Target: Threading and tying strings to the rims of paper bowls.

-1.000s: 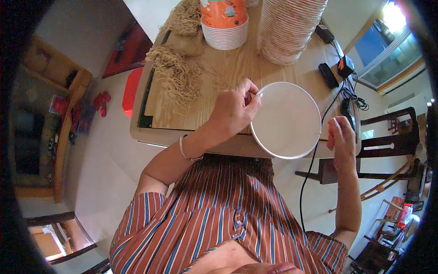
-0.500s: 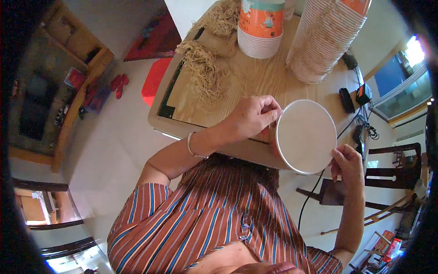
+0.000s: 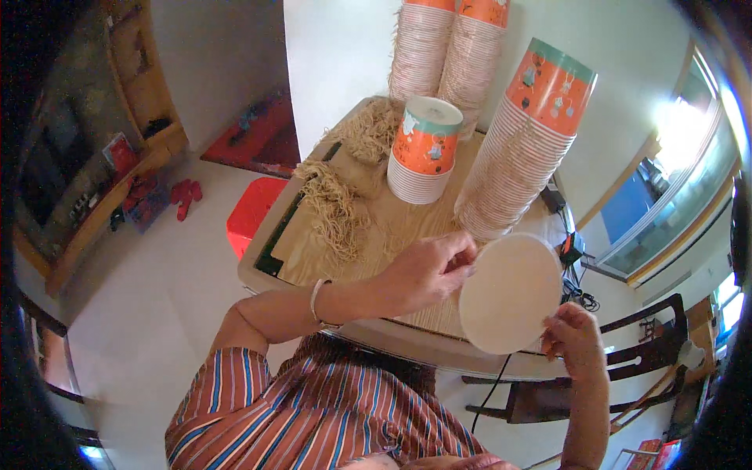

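Observation:
A paper bucket (image 3: 511, 296) is held over the near right part of the table, its pale round end facing me. My left hand (image 3: 429, 272) is closed at its left edge, thumb and fingers pinched together. At the lower right edge my right hand (image 3: 574, 335) grips it, fingers curled. Whether a thread is in either pinch is too small to tell. Beyond the bucket leans a tall stack of orange and green paper buckets (image 3: 540, 117), with tan strands along its side. A shorter upside-down stack (image 3: 425, 149) stands left of it.
Tangled tan strands (image 3: 333, 207) lie on the left of the wooden table (image 3: 384, 235). More bucket stacks (image 3: 470, 66) rise by the wall. Black adapters and cables (image 3: 572, 249) sit at the right edge. A red stool (image 3: 254, 213) and a dark chair (image 3: 650, 345) flank the table.
The view has tilted up, so more of the stacks shows. The bucket has turned: its white rim stood out all round before and is now faint. Both hands keep to its edges.

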Demonstrator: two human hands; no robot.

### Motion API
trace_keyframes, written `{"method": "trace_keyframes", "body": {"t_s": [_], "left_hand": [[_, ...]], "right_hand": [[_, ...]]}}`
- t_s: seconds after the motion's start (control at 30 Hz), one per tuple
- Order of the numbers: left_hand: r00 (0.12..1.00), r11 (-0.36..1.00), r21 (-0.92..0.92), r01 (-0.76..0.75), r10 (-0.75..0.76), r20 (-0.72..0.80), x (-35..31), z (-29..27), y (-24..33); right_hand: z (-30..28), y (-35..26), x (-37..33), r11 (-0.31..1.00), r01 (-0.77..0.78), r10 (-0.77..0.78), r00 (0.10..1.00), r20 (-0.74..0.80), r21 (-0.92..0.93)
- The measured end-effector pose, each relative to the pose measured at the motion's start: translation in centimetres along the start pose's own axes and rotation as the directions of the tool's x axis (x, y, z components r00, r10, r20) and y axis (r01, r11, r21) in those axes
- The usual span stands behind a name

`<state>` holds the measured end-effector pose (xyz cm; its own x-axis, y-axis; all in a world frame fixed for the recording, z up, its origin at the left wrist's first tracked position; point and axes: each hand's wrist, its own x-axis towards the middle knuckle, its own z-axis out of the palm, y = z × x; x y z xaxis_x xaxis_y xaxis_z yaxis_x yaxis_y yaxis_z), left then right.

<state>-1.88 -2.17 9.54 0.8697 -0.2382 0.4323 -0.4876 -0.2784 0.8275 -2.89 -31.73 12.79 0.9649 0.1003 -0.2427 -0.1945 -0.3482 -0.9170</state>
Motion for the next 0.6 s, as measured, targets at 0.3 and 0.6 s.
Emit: {"method": "trace_keyframes", "body": {"t_s": [0.3,0.6], "left_hand": [[0.548,0.595,0.508,-0.623,0.795,-0.259,12.8,-4.6,11.1],[0.451,0.159,0.910,0.382,0.828,-0.334,23.7,-6.2,19.9]], "right_hand": [[-6.5,-12.9,2.7,0.740,0.553,-0.660,0.705,-0.259,-0.383],[-12.5,-28.1,13.8,0.552,0.824,-0.811,0.494,-0.312,-0.129]]}}
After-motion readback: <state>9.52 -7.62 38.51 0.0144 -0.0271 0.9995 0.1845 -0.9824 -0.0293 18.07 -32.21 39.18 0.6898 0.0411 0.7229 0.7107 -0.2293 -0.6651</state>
